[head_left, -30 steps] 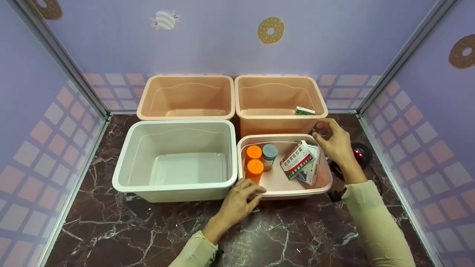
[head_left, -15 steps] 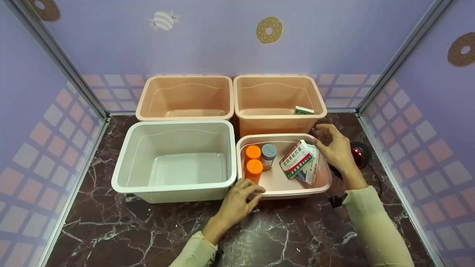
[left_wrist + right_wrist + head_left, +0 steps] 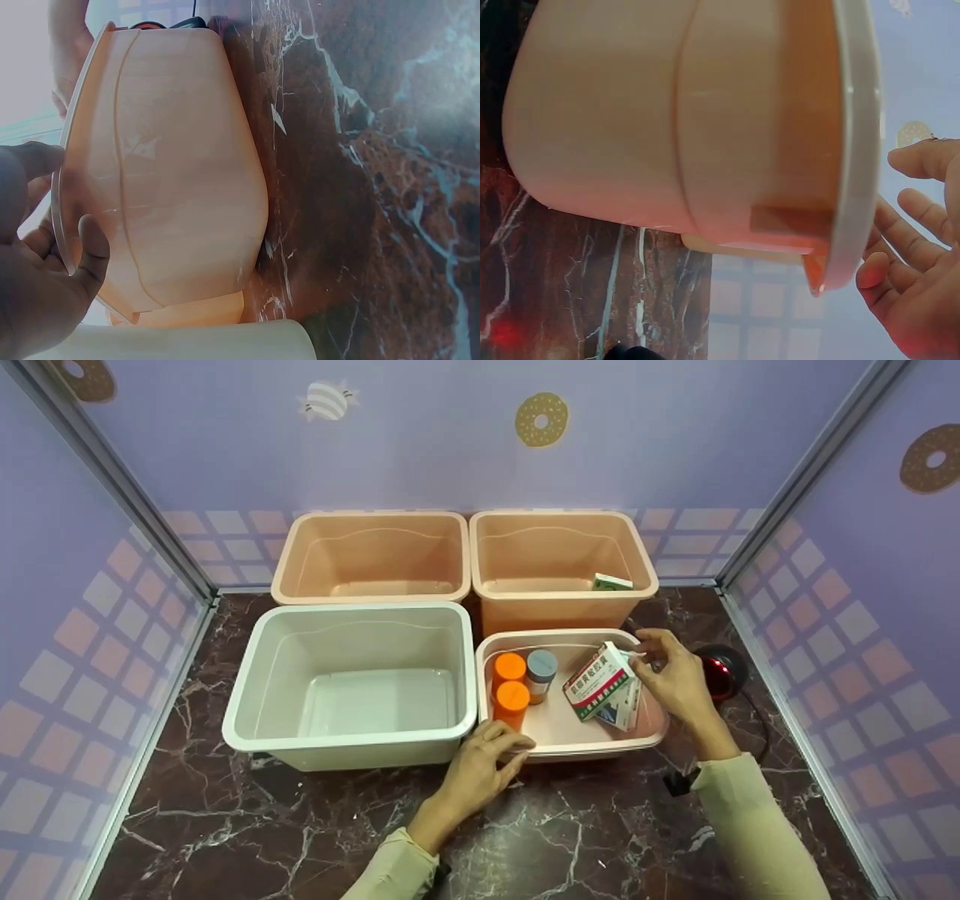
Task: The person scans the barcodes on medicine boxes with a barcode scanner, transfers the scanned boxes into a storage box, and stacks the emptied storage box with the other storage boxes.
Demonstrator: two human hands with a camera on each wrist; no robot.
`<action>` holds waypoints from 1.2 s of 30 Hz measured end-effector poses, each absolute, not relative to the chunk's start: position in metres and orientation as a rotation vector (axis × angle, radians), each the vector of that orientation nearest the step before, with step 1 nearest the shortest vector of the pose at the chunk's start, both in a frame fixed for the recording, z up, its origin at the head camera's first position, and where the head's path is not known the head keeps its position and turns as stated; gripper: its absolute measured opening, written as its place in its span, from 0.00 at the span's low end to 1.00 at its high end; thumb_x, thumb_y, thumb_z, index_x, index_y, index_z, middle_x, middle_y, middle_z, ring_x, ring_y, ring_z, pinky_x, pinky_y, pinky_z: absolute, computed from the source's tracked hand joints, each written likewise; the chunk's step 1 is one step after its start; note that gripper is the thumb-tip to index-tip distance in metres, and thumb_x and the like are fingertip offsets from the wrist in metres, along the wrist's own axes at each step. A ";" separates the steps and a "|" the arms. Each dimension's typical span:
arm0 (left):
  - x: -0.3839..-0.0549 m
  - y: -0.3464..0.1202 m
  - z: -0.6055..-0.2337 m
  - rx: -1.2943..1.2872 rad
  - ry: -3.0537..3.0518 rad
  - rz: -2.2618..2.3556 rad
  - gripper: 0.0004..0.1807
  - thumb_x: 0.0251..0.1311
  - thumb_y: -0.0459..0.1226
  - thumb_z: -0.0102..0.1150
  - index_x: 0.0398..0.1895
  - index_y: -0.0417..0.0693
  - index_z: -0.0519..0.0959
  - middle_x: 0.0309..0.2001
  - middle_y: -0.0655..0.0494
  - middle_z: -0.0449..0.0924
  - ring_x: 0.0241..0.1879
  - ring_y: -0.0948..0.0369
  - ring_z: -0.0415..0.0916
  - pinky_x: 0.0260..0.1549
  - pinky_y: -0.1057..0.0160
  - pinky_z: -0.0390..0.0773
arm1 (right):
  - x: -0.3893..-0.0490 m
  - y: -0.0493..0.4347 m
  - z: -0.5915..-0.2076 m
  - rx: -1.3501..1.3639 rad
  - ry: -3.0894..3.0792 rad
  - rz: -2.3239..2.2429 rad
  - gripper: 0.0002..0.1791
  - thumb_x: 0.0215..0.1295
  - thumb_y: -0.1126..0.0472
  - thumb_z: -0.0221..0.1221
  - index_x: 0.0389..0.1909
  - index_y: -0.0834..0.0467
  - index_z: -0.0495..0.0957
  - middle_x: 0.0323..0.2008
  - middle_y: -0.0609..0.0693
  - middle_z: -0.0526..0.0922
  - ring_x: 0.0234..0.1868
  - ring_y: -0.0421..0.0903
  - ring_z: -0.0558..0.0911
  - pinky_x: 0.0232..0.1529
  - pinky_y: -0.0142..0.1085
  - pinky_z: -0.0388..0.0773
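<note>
A pink plastic bin (image 3: pixel 592 749) stands at the front right. My left hand (image 3: pixel 480 765) holds its front-left rim, thumb outside and fingers over the edge in the left wrist view. Two orange-capped bottles (image 3: pixel 511 701) and a grey-capped bottle (image 3: pixel 541 664) stand in its left part. On the right, a white, red and green medicine box (image 3: pixel 598 682) leans over a white-and-blue box (image 3: pixel 622 711). My right hand (image 3: pixel 679 679) is at the bin's back-right rim, thumb and forefinger apart, close to the boxes' upper corner. In the right wrist view its fingers are loosely bent beside the rim.
A white bin (image 3: pixel 352 739) stands left of the pink one. Behind are two orange bins, the left (image 3: pixel 371 598) and the right (image 3: pixel 562 595), which holds a small green-and-white box (image 3: pixel 613 583). A black device with a red light (image 3: pixel 721 671) lies right, trailing a cable.
My right hand has come down and inward, its thumb and forefinger now nearer the boxes' top corner. My left hand has stayed on the rim.
</note>
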State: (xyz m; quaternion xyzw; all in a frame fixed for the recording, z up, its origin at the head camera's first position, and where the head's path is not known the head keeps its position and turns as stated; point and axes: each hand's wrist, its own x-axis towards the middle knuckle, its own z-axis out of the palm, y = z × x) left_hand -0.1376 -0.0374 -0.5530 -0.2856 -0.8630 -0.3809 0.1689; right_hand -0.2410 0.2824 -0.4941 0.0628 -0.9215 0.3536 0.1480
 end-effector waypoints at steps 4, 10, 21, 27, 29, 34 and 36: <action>-0.138 -0.037 -0.554 -0.816 -2.441 -1.086 0.08 0.60 0.39 0.68 0.43 0.55 0.85 0.37 0.61 0.80 0.44 0.60 0.76 0.47 0.63 0.78 | -0.238 0.283 -0.498 0.180 -2.650 1.036 0.23 0.60 0.64 0.66 0.57 0.57 0.77 0.42 0.55 0.88 0.40 0.51 0.86 0.36 0.29 0.74; -0.137 -0.038 -0.553 -0.813 -2.443 -1.083 0.08 0.61 0.39 0.67 0.43 0.56 0.85 0.37 0.61 0.80 0.45 0.60 0.76 0.47 0.62 0.77 | -0.234 0.281 -0.500 0.190 -2.663 1.024 0.23 0.59 0.65 0.67 0.56 0.59 0.77 0.40 0.55 0.88 0.38 0.50 0.87 0.38 0.39 0.78; -0.137 -0.038 -0.553 -0.805 -2.467 -1.074 0.08 0.61 0.39 0.67 0.43 0.56 0.85 0.38 0.61 0.81 0.45 0.60 0.76 0.48 0.62 0.78 | -0.230 0.277 -0.501 0.178 -2.713 0.991 0.22 0.57 0.65 0.66 0.54 0.60 0.78 0.39 0.57 0.88 0.38 0.51 0.87 0.40 0.46 0.83; -0.137 -0.038 -0.553 -0.801 -2.478 -1.071 0.07 0.62 0.40 0.66 0.43 0.56 0.85 0.38 0.61 0.80 0.45 0.60 0.76 0.48 0.62 0.78 | -0.229 0.274 -0.503 0.195 -2.721 0.986 0.20 0.57 0.65 0.66 0.51 0.61 0.79 0.38 0.57 0.88 0.37 0.51 0.87 0.40 0.45 0.82; -0.137 -0.038 -0.553 -0.798 -2.485 -1.073 0.07 0.62 0.40 0.66 0.43 0.56 0.85 0.38 0.61 0.80 0.45 0.60 0.76 0.48 0.62 0.78 | -0.229 0.273 -0.504 0.202 -2.720 0.982 0.19 0.56 0.64 0.66 0.50 0.60 0.80 0.38 0.57 0.88 0.37 0.51 0.87 0.40 0.44 0.82; -0.137 -0.038 -0.554 -0.793 -2.499 -1.070 0.08 0.62 0.40 0.66 0.43 0.56 0.85 0.38 0.61 0.80 0.46 0.61 0.76 0.49 0.62 0.78 | -0.229 0.271 -0.505 0.199 -2.719 0.977 0.19 0.54 0.64 0.68 0.48 0.60 0.81 0.38 0.56 0.88 0.36 0.50 0.85 0.37 0.31 0.77; -0.137 -0.037 -0.553 -0.794 -2.499 -1.068 0.08 0.62 0.40 0.66 0.43 0.56 0.85 0.38 0.61 0.80 0.45 0.61 0.76 0.49 0.62 0.78 | -0.229 0.269 -0.505 0.198 -2.723 0.986 0.19 0.53 0.65 0.69 0.48 0.60 0.81 0.39 0.55 0.88 0.35 0.50 0.85 0.35 0.27 0.74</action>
